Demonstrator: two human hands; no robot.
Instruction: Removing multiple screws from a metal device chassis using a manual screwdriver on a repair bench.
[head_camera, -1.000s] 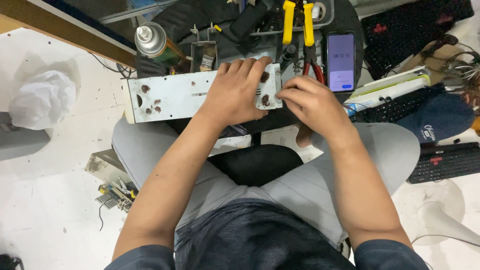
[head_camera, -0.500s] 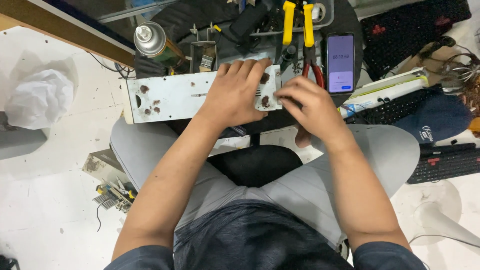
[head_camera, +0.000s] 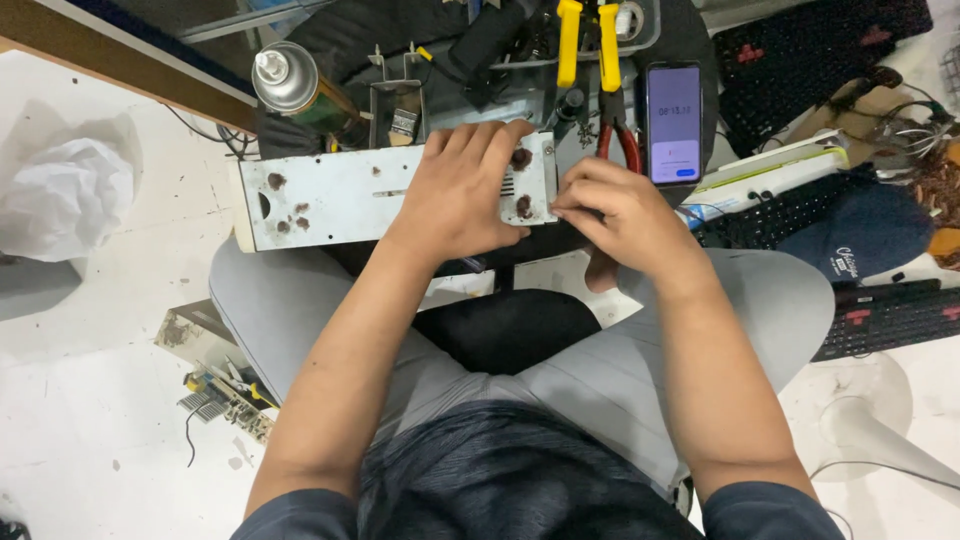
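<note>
White painted metal panel (head_camera: 340, 195) rust-spotted, matt; shiny metal spray can (head_camera: 290, 80); crumpled paper (head_camera: 65, 190)

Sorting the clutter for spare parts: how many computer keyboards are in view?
3: one black keyboard at top right, one beside the dark cap, one by the right knee. Others may be hidden.
</note>
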